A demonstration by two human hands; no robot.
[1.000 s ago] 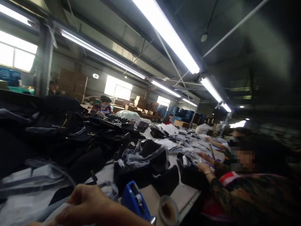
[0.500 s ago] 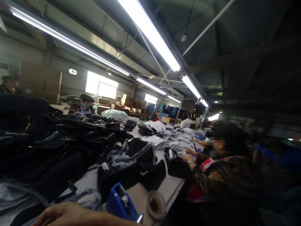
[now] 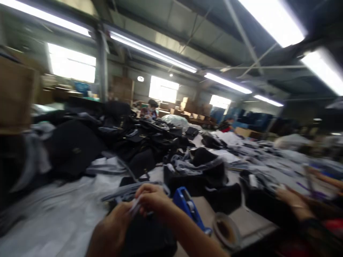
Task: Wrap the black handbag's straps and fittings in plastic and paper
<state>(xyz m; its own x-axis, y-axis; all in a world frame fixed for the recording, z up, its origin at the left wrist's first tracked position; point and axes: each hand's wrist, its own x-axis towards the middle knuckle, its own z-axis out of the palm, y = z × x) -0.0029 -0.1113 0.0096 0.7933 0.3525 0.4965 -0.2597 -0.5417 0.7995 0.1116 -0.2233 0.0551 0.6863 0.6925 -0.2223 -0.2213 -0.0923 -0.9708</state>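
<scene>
My left hand (image 3: 114, 225) and my right hand (image 3: 154, 200) meet at the lower middle of the head view. Their fingers are closed on a small whitish strip (image 3: 135, 207); blur hides whether it is paper, plastic or tape. Just below them lies a black bag (image 3: 150, 237), partly covered by my forearms. Grey strap-like pieces (image 3: 124, 191) in clear wrapping lie behind my fingers. To the right of my right hand stands a blue tape dispenser (image 3: 189, 210), with a roll of tape (image 3: 226, 230) beside it.
Black bags (image 3: 134, 142) are heaped across the table behind my hands. White wrapping sheets (image 3: 61, 214) spread on the left. A cardboard box (image 3: 17, 94) stands at the far left. A co-worker's hand (image 3: 291, 200) works at the right over another black bag (image 3: 262, 196).
My view has swung left, so the scene has shifted right. One hand was low over the table; now both are together, pinching the whitish strip above the black bag.
</scene>
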